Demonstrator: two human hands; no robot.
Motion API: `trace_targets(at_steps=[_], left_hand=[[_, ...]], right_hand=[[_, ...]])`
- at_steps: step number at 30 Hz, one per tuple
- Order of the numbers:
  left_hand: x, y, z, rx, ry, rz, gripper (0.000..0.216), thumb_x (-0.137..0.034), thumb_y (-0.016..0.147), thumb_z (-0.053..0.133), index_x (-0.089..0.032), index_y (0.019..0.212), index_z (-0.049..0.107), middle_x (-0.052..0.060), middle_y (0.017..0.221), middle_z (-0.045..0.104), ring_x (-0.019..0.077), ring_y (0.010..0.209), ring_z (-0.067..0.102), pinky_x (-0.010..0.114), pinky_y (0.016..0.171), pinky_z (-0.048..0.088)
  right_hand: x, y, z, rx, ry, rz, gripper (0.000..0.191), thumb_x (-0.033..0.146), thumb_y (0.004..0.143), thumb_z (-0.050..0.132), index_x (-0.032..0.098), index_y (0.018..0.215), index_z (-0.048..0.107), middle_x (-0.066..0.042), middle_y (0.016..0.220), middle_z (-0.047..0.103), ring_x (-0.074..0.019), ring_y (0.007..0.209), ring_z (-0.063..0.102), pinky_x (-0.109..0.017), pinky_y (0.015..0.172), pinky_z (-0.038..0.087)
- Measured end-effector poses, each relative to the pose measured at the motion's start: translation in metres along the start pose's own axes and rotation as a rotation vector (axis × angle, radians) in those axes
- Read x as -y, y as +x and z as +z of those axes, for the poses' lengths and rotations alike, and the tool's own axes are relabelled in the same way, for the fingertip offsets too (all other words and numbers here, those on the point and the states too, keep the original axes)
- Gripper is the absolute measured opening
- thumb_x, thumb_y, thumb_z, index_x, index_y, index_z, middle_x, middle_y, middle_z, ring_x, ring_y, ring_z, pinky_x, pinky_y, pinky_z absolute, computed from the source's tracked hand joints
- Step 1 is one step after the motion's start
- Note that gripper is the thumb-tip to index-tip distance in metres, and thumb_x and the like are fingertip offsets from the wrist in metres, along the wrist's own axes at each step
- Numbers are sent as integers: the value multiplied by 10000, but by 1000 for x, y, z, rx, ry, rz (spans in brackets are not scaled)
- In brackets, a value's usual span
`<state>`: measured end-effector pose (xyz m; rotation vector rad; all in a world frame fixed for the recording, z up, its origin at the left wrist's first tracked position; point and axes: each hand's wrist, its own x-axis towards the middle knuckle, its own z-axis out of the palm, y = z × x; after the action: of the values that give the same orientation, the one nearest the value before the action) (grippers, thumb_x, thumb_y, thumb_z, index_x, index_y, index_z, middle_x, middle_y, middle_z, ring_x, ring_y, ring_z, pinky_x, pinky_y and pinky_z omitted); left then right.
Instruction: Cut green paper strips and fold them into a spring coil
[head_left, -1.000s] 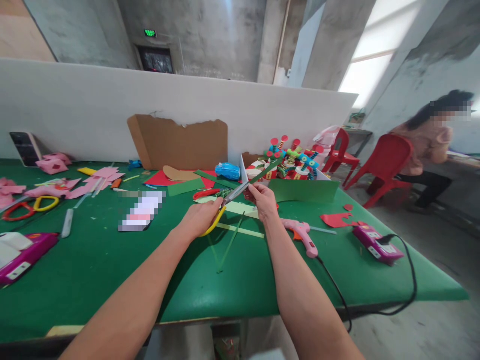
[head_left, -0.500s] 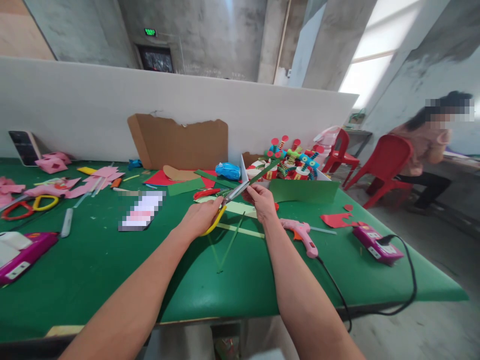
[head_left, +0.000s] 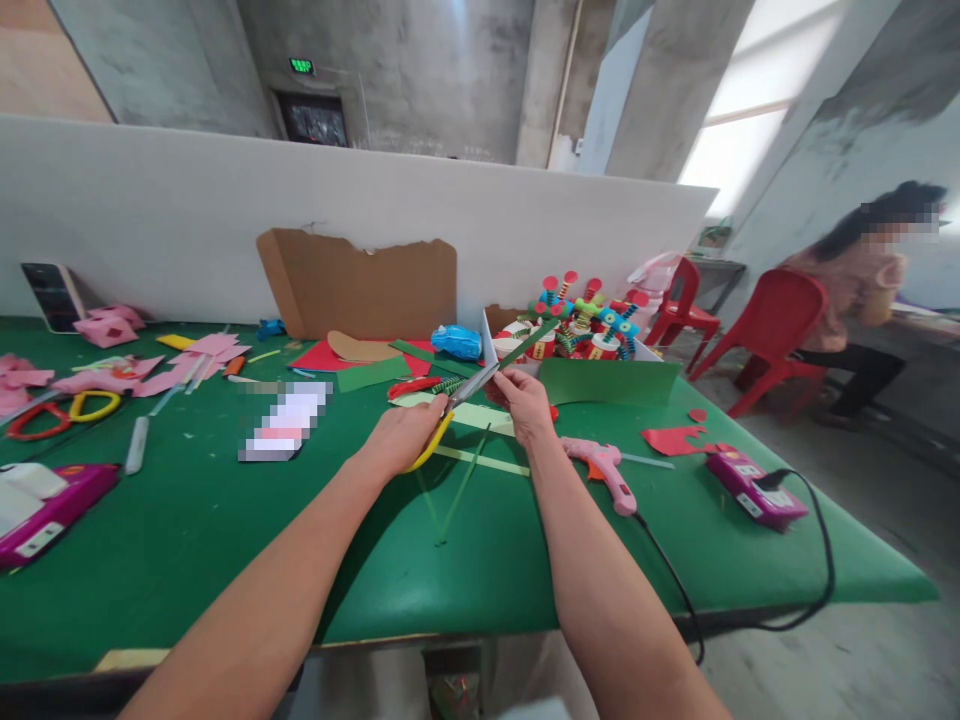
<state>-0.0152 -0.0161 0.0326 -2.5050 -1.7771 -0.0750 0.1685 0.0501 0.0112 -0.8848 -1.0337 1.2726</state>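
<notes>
My left hand (head_left: 405, 432) is closed round the yellow handle of a pair of scissors (head_left: 471, 386), whose blades point up and to the right. A dark green paper strip (head_left: 526, 345) slants up from my right hand (head_left: 523, 402), which pinches it close to the blade tips. Whether the blades touch the strip I cannot tell. Pale green paper strips (head_left: 480, 460) and a thin dark green strip (head_left: 463, 485) lie on the table below my hands. Just beyond the scissors are red-handled scissors (head_left: 412, 387), partly hidden, and a striped green paper spring (head_left: 448, 384).
A white box (head_left: 489, 340) of paper figures (head_left: 589, 325) stands behind my right hand. Right of my forearm lies a pink glue gun (head_left: 606, 468), its cord near a purple power strip (head_left: 756, 490). A phone (head_left: 289, 425) lies left. A person (head_left: 851, 270) sits at far right.
My hands, the scissors and the strip stay almost where they were. At far right, the seated person's arm and hand have lowered slightly.
</notes>
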Motion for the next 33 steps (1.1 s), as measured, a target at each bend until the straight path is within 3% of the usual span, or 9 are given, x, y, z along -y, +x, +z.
trace_targets(at_steps=[12, 18, 33], left_hand=[[4, 2, 5, -22, -13, 24, 287, -270, 927, 310, -202, 1182, 422, 124, 1025, 664, 263, 823, 672, 333, 650, 496], [3, 1, 4, -12, -16, 19, 279, -284, 927, 308, -209, 1169, 426, 116, 1008, 667, 263, 824, 672, 326, 648, 494], [4, 1, 3, -3, -37, 16, 309, -240, 903, 350, -212, 1201, 425, 131, 1063, 656, 245, 831, 663, 336, 693, 500]], right_hand=[[3, -1, 1, 4, 13, 17, 314, 426, 548, 803, 196, 684, 637, 24, 631, 683, -149, 638, 668, -256, 636, 549], [11, -1, -2, -65, 65, -17, 355, 417, 512, 827, 204, 697, 612, 38, 599, 653, -129, 571, 633, -248, 582, 541], [4, -1, -1, -4, 15, 8, 313, 403, 541, 816, 198, 654, 607, 33, 599, 657, -139, 602, 649, -267, 632, 554]])
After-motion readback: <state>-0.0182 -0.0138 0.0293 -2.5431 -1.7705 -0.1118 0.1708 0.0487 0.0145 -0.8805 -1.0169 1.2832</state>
